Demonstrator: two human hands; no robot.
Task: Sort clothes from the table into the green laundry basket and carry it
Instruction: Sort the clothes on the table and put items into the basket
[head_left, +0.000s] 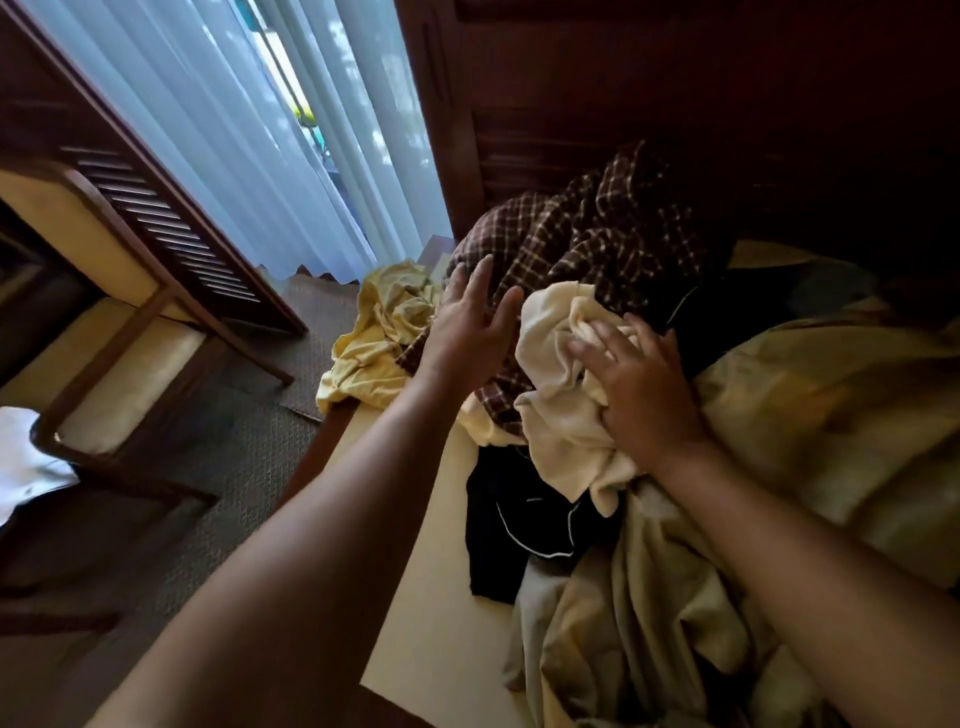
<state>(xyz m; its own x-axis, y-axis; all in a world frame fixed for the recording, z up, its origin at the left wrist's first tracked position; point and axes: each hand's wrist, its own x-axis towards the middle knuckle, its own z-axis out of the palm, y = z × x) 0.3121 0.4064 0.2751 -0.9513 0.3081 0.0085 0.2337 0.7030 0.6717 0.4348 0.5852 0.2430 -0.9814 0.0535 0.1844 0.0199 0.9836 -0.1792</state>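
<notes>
Two hands in view. Left hand (467, 327): fingers straight and spread, holding nothing, poised over the pile; contact cannot be told. Right hand (639, 384): fingers spread, pressed flat on one cream cloth (561, 431). The clothes lie heaped on the pale table (431, 571). Counted:
- one brown plaid garment (597, 244), at 12 o'clock of the cream cloth
- one yellow garment (379, 338), at 9 o'clock of the left hand, draped over the table edge
- one black garment (519, 525), at 6 o'clock of the cream cloth
- one olive sheet (779, 467), at 3 o'clock

One wooden chair (130, 332) stands at 9 o'clock.
</notes>
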